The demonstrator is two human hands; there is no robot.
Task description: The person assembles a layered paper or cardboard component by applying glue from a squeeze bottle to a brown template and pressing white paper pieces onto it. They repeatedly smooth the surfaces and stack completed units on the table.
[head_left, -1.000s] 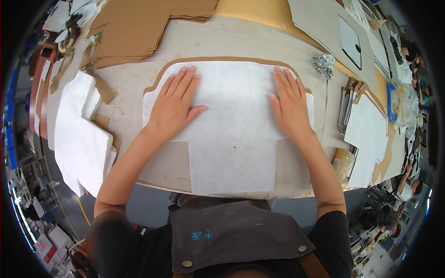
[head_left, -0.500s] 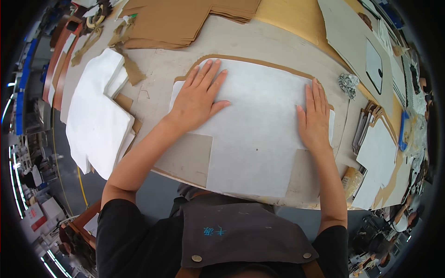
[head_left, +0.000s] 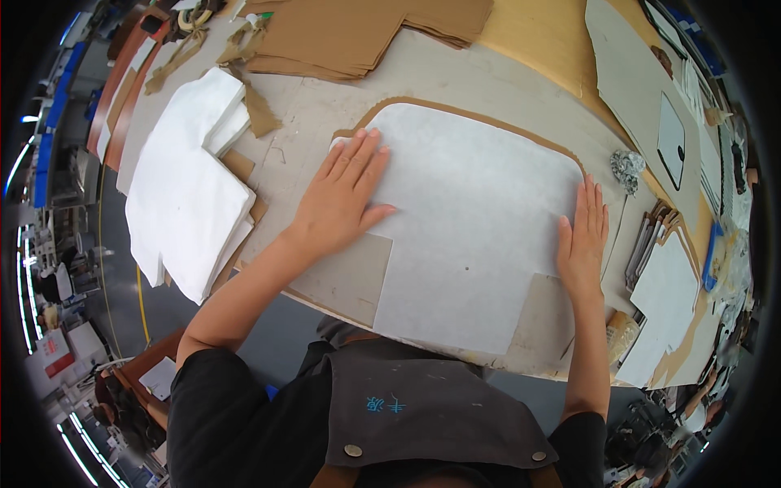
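A white cut sheet (head_left: 464, 211), broad at the top with a narrower lower part, lies flat on the table before me. Along its top edge shows a strip of a brown piece (head_left: 512, 124) beneath it. My left hand (head_left: 342, 191) rests flat on the sheet's left side, fingers stretched out near the upper left corner. My right hand (head_left: 583, 240) lies on the right edge with its fingers straight and the thumb apart. Neither hand grips anything. A small dark spot marks the lower middle of the sheet.
To the left is a stack of white cut pieces (head_left: 183, 187); at the far side, a stack of brown pieces (head_left: 325, 37). On the right are a crumpled foil ball (head_left: 627, 169), a tape roll (head_left: 621, 333), white-topped pieces (head_left: 669, 272) and a large grey board (head_left: 643, 89).
My left hand has slid down a little from the sheet's top edge. My right hand has moved outward and lower along the right edge. The whole view has shifted and tilted slightly.
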